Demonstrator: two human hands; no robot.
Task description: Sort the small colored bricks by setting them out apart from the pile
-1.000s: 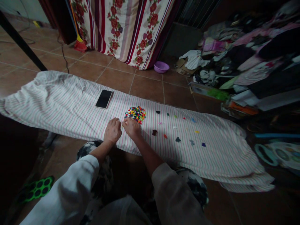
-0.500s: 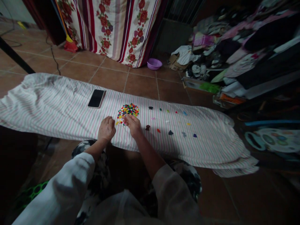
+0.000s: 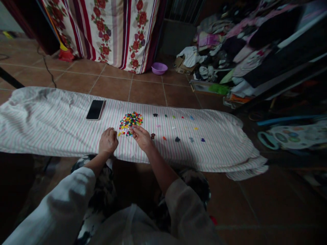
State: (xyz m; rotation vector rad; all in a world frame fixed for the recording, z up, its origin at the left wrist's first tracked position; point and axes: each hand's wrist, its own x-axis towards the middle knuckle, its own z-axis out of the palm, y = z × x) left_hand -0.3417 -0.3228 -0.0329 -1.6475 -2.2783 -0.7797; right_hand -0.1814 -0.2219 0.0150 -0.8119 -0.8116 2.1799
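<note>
A heap of small multicoloured beads (image 3: 131,119) lies on the striped cloth (image 3: 219,153) in front of me. My right hand (image 3: 141,137) is at the heap's near right edge, thumb and fingertips pinched together; whatever is between them is too small to make out. Just left of the heap, my left hand (image 3: 108,141) rests on the cloth with its fingers curled in, and its palm is hidden. To the right, small groups of beads sorted by colour lie in rows, among them a brown group (image 3: 152,136), a dark grey group (image 3: 177,139) and a black group (image 3: 155,115).
A phone (image 3: 95,110) lies on the cloth left of the heap. Beyond the cloth, a purple basin (image 3: 159,68) and a red broom (image 3: 65,54) stand on the tiled floor by a flowered curtain (image 3: 117,34). Clothes and shoes (image 3: 206,72) are piled at the right.
The view has turned slightly to the right, so everything sits further left. Both hands stay by the heap in nearly the same pose, the right one still pinching at its near edge.
</note>
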